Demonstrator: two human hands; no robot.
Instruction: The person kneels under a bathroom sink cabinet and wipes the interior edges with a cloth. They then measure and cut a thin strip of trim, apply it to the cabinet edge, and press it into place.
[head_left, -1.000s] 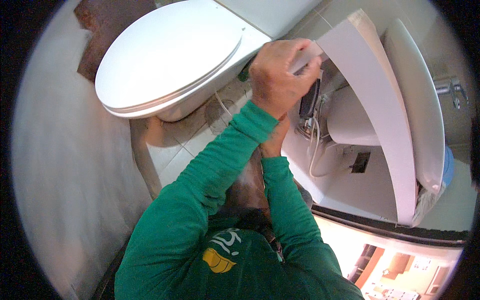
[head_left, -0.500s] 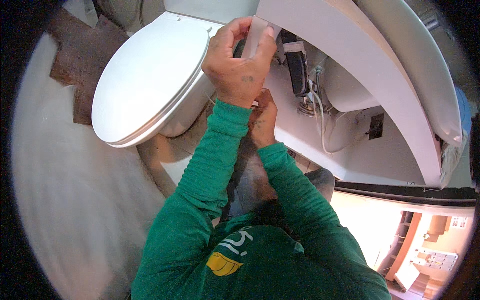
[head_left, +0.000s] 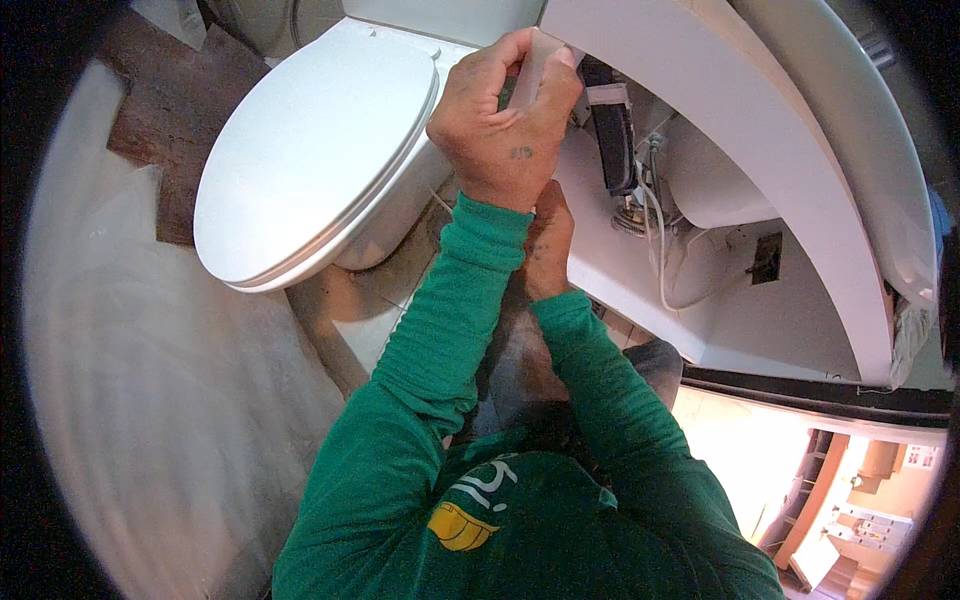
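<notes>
My left hand (head_left: 505,135) is closed, its thumb and fingers around a flat pale strip (head_left: 537,68) beside the near end of a curved white cabinet panel (head_left: 740,105). Whether the strip is loose or part of the panel, I cannot tell. Just below and behind my left wrist is my right hand (head_left: 548,245), close to the inner white board (head_left: 590,215). My left hand and wrist cover its fingers, so their hold does not show. Both forearms wear green sleeves.
A white toilet (head_left: 310,150) with its lid down stands to the left. Under the washbasin (head_left: 850,130) are a black tube-like object (head_left: 612,140), a thin pale hose (head_left: 662,250) and a square wall hole (head_left: 766,258). A brown sheet (head_left: 180,110) lies at far left.
The whole view has shifted, so everything sits slightly further right. My left hand keeps its grip on the pale strip. The fingers of my right hand, partly visible before, are now hidden.
</notes>
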